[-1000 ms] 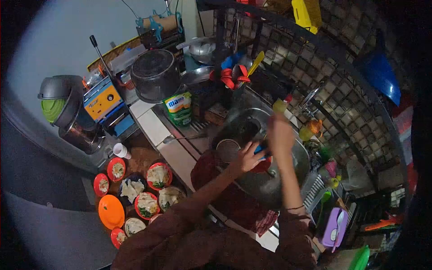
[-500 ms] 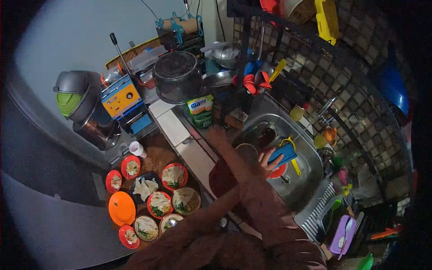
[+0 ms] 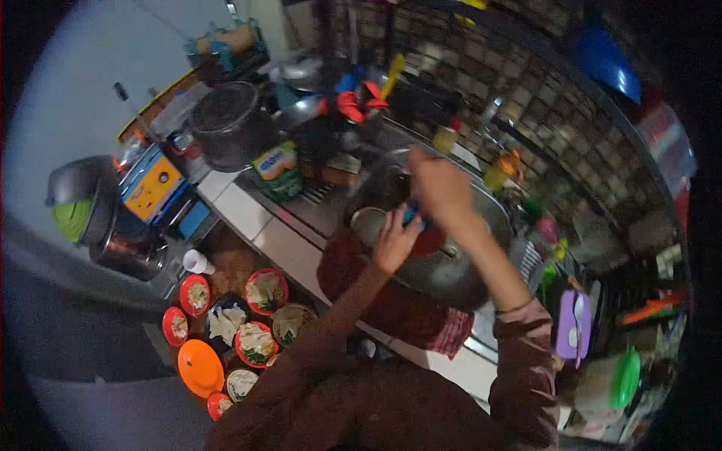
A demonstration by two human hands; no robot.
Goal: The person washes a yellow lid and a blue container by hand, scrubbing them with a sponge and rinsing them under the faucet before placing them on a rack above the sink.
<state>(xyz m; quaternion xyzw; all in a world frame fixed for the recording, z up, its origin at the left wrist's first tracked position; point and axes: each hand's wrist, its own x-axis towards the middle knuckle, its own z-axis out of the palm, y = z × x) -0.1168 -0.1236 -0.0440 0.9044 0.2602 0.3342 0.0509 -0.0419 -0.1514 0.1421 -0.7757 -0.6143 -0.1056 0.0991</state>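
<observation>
My left hand [image 3: 397, 244] reaches over the sink [image 3: 481, 282], fingers closed on a blue sponge-like block [image 3: 413, 216], mostly hidden now. Above and beside it, my right hand [image 3: 445, 192] is bent at the wrist with its back towards me. Motion blurs it, and its fingers are hidden. Just below the hands, a red bowl [image 3: 430, 244] lies in the sink. A round pale-rimmed vessel [image 3: 368, 224] sits left of my left hand.
A green refill pouch [image 3: 278, 171] stands on the tiled counter [image 3: 244, 214] beside a dark pot [image 3: 224, 124]. Several filled bowls and an orange plate [image 3: 200, 368] lie lower left. A dark red cloth [image 3: 391, 312] hangs along the sink's front. A purple lid [image 3: 573, 325] lies right.
My right hand has swung from near the green pouch to above the blue block, so my arms no longer cross. The view has shifted, and my left hand still holds the block.
</observation>
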